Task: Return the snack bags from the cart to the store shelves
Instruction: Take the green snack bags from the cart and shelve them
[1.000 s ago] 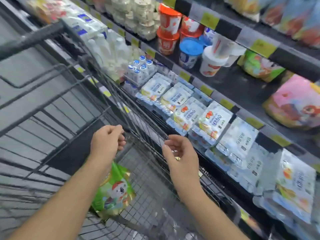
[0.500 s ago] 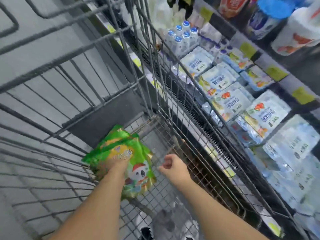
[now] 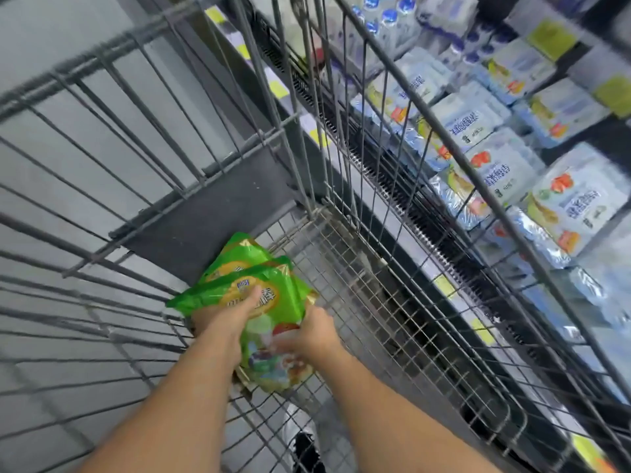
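- Far left, the grey floor point(image 3: 51, 46) shows through the bars of the wire cart point(image 3: 102, 186); the floor is smooth, plain and blurred.
- The cart's left side is a run of slanted grey rods, and a dark flat panel point(image 3: 205, 213) sits at the front end of the basket, low down.
- The cart's bottom is a fine wire mesh point(image 3: 341, 268), pale and worn-looking, with the floor visible beneath it.
- The left hand point(image 3: 225, 322) reaches down into the basket and grips the green snack bags point(image 3: 246, 268) near their upper half, fingers wrapped under and the thumb pressed across the printed front.
- The snack bags form a small overlapping stack, more than one, lying tilted inside the cart above the mesh near the dark panel.
- The right hand point(image 3: 314, 336) is against the lower right edge of the same stack, fingers curled onto the lowest bag; how firmly it grips cannot be told because of blur.
- Below the forearms, a shoe point(image 3: 304, 438) shows through the mesh, on the floor.
- Right of the cart's tall wire side, the store shelves point(image 3: 409, 213) run diagonally, with a dark ribbed edge strip and yellow price tags point(image 3: 551, 39).
- The shelves hold rows of white-and-blue packs point(image 3: 577, 203) with fruit pictures, and small bottles with blue caps point(image 3: 389, 18) further up.
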